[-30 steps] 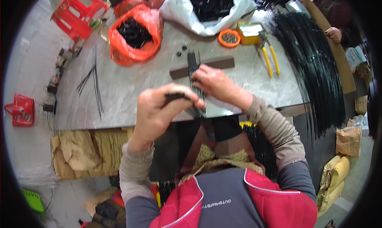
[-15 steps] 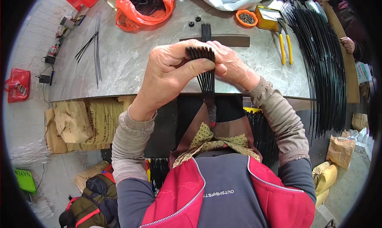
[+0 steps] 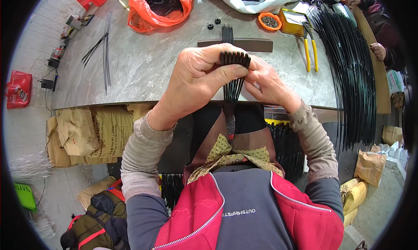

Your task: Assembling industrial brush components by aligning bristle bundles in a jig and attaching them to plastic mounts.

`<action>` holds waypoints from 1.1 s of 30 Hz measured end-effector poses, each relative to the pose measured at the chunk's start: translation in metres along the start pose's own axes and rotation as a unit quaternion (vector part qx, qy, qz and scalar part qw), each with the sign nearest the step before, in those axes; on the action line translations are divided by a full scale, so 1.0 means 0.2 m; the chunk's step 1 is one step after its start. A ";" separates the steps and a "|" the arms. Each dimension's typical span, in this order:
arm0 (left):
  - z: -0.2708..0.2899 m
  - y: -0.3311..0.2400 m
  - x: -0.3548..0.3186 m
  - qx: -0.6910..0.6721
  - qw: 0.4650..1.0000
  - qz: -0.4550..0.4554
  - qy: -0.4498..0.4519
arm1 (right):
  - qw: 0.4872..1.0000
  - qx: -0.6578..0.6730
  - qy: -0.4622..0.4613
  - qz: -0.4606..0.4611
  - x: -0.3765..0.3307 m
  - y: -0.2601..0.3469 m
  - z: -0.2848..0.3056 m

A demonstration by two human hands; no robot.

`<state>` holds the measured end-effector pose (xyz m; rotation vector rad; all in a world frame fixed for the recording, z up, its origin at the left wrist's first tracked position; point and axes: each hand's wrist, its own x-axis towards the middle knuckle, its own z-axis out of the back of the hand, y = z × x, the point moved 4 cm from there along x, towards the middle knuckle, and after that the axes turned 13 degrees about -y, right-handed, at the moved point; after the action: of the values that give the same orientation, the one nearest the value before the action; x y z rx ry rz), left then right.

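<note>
Where the grey table [image 3: 143, 71] has its near edge, a fanned bundle of black rods [image 3: 233, 88] points lengthwise toward the far side, clamped by the left hand [image 3: 198, 78] between thumb and fingers; just right sits the right hand [image 3: 272, 82], fingertips hidden, its hold unclear.

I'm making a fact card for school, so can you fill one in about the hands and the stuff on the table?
Left hand: thumb and fingers pinching a fanned bundle of thin black rods
Right hand: beside the bundle; fingertips partly hidden
Bar: dark brown bar on the grey table, crossed by the bundle in this view
Tool: yellow-handled pliers
Containers: orange bowl of small pieces; red bag and white bag of black pieces
Right side: big pile of long black strands
</note>
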<state>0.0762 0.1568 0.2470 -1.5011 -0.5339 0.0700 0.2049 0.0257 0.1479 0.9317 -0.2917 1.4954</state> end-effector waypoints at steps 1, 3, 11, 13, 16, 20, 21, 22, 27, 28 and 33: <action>0.01 0.00 0.00 0.000 1.000 0.001 -0.003 | 1.000 0.016 0.011 -0.015 -0.01 0.04 0.03; 0.00 -0.01 0.00 -0.021 1.000 0.000 0.001 | 0.998 0.034 0.031 -0.035 -0.05 0.09 0.05; -0.03 -0.03 0.03 -0.006 1.000 0.009 0.021 | 0.991 -0.102 0.078 0.033 -0.09 0.15 -0.07; -0.03 -0.03 0.02 0.006 1.000 0.014 0.027 | 0.991 -0.099 0.090 0.027 -0.10 0.15 -0.09; -0.04 -0.03 0.01 -0.010 0.999 0.014 0.037 | 0.991 -0.105 0.078 0.027 -0.11 0.16 -0.09; -0.04 -0.03 0.01 -0.013 0.999 0.017 0.045 | 0.992 -0.085 0.088 0.019 -0.09 0.16 -0.10; -0.04 -0.03 0.01 -0.004 0.999 0.017 0.045 | 0.992 -0.086 0.087 0.020 -0.09 0.16 -0.09; -0.03 -0.03 0.01 -0.004 0.999 0.016 0.045 | 0.992 -0.086 0.086 0.020 -0.08 0.16 -0.09; -0.03 -0.04 0.03 0.018 0.999 0.001 0.046 | 0.995 -0.069 0.075 -0.008 -0.06 0.14 -0.09; -0.03 -0.06 0.03 0.017 0.999 -0.003 0.050 | 0.995 -0.074 0.073 -0.008 -0.06 0.14 -0.09; -0.02 -0.07 0.01 0.114 0.993 -0.010 0.037 | 0.994 -0.094 0.028 0.039 -0.07 0.14 -0.12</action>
<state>0.0767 0.1523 0.2610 -1.2704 -0.4645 0.0572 0.1684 0.0275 0.1324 0.7347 -0.4248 1.5347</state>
